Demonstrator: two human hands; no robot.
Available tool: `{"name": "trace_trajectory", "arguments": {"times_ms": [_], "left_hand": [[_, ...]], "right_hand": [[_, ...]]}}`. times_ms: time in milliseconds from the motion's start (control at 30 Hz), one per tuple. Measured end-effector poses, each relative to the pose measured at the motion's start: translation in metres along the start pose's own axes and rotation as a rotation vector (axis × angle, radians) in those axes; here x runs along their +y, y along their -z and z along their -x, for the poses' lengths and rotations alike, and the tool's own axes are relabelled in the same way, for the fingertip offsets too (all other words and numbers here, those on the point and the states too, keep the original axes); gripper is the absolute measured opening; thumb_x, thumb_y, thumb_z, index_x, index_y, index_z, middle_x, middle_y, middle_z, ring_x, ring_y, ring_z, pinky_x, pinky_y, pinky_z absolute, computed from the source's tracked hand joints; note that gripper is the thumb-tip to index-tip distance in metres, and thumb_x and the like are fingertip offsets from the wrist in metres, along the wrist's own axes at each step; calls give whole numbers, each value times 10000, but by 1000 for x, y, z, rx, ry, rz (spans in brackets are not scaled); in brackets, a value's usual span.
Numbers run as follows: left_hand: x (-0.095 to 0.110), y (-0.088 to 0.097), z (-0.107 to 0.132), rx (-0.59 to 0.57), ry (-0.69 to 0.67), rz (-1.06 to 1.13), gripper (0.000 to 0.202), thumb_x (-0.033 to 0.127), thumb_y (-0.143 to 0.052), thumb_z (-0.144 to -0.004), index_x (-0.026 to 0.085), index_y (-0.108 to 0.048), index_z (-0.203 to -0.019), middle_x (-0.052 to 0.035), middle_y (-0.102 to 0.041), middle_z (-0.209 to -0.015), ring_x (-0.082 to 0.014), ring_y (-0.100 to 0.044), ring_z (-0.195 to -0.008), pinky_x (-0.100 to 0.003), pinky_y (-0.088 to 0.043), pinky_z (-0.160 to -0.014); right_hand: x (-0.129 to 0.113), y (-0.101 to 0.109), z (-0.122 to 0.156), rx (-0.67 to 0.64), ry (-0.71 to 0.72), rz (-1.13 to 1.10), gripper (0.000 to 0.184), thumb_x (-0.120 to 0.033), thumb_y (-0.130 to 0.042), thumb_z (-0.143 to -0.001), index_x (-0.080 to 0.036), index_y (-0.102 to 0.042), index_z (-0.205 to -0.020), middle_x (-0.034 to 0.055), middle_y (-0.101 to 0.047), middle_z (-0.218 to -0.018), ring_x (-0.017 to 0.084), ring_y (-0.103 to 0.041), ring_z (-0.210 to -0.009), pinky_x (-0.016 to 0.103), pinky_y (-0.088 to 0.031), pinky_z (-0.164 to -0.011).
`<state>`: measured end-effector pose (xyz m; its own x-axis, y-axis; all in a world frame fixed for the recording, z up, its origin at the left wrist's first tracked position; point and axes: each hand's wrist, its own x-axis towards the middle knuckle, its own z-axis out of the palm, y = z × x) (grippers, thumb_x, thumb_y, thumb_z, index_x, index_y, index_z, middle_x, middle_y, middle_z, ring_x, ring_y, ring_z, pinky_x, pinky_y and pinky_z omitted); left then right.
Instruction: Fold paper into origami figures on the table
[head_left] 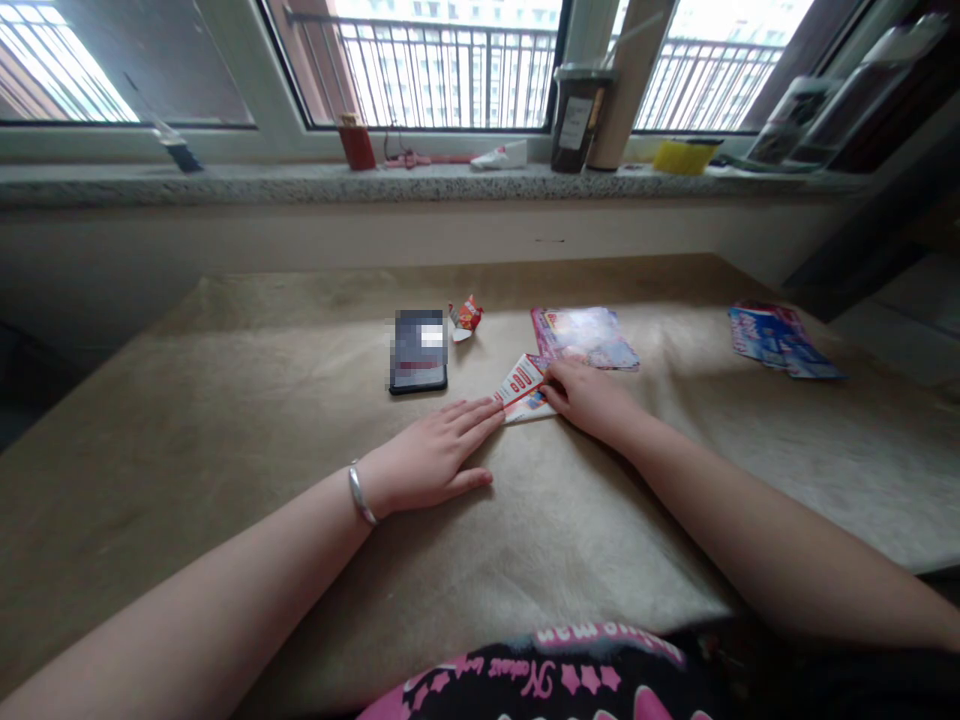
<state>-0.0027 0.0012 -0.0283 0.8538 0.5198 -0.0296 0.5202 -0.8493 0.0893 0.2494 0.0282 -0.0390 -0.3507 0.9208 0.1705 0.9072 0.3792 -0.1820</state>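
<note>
A partly folded sheet of printed paper (521,388), white with red and blue print, lies on the table between my hands. My left hand (439,455) rests flat with its fingers stretched out, the fingertips touching the paper's left corner. A silver bangle (361,493) circles that wrist. On the paper's right side, the bent fingers of my right hand (589,395) pinch its edge. Just behind my right hand lies a pile of pink and purple printed sheets (585,337). A small folded red paper piece (468,318) stands farther back on the left.
A dark phone or tablet (418,350), its screen blurred, lies left of the red piece. Blue printed cards (781,340) are spread at the table's right. Along the windowsill (450,185) stand a red container (356,142), a dark lidded cup (577,120) and a yellow object (684,156).
</note>
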Motion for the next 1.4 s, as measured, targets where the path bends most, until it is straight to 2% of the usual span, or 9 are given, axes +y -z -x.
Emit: {"name": "trace_trajectory", "arguments": {"times_ms": [167,400,500,600,700,800,933,1200,1400], "left_hand": [[1,2,0,-19,-7,-15,656,520,-353,-925,112,-235,-1425,-115,-217,-1504,-201,-189,-1394,-333,-162,-1140],[3,1,1,-7,-26,-10,699,548,-360,-911,103,-220,-1432,-121,-233,-1498,-211,-197,-1393,-358,-126,-1151],[4,1,2,-17,-25,-1,694,548,-347,-914,102,-222,-1431,-124,-225,-1500,-210,-195,-1393,-358,-131,-1150],[3,2,1,-26,-19,10,691,542,-356,-913,104,-222,-1431,-125,-228,-1499,-210,-198,-1393,-350,-143,-1147],[3,1,1,-17,-22,27,684,535,-370,-911,115,-224,-1430,-125,-243,-1495,-212,-208,-1389,-353,-161,-1142],[2,0,1,-1,-24,39,700,541,-384,-902,108,-228,-1429,-139,-253,-1490,-226,-218,-1385,-363,-183,-1136],[1,-3,1,14,-13,44,716,545,-394,-897,106,-215,-1434,-142,-249,-1491,-238,-222,-1382,-362,-209,-1130],[3,-3,-1,101,7,67,590,439,-448,-902,145,-318,-1397,-119,-369,-1435,-238,-344,-1320,-373,-314,-1087],[5,-1,-3,169,-12,45,467,353,-457,-903,142,-438,-1319,-116,-464,-1356,-236,-439,-1236,-374,-388,-1041]], "right_hand": [[2,5,1,-7,-22,-48,134,-249,-444,-865,-177,-551,-827,81,-651,-903,177,-569,-759,263,-383,-641],[14,12,4,14,-186,17,156,-323,-458,-846,-202,-549,-810,45,-651,-733,155,-538,-614,245,-283,-497],[11,12,5,51,-203,55,153,-320,-479,-830,-204,-568,-872,51,-662,-776,172,-556,-634,256,-312,-504],[4,14,7,203,-69,65,221,-257,-488,-820,-179,-583,-1004,101,-647,-1003,224,-580,-838,309,-420,-659],[-5,14,8,290,173,66,230,-244,-485,-841,-186,-620,-1018,110,-599,-1154,266,-505,-1049,395,-386,-902],[-15,11,9,195,343,55,208,-270,-460,-878,-220,-657,-925,58,-659,-1002,233,-517,-1000,416,-316,-993],[-24,5,9,116,394,88,258,-273,-411,-911,-217,-663,-903,42,-672,-914,202,-549,-922,439,-190,-1076],[-20,-2,1,98,305,-74,169,-270,-495,-865,-186,-638,-835,67,-644,-895,204,-524,-891,342,-372,-856],[-21,-5,-1,85,257,-112,131,-264,-515,-842,-175,-598,-793,69,-622,-879,197,-519,-852,309,-377,-784]]}}
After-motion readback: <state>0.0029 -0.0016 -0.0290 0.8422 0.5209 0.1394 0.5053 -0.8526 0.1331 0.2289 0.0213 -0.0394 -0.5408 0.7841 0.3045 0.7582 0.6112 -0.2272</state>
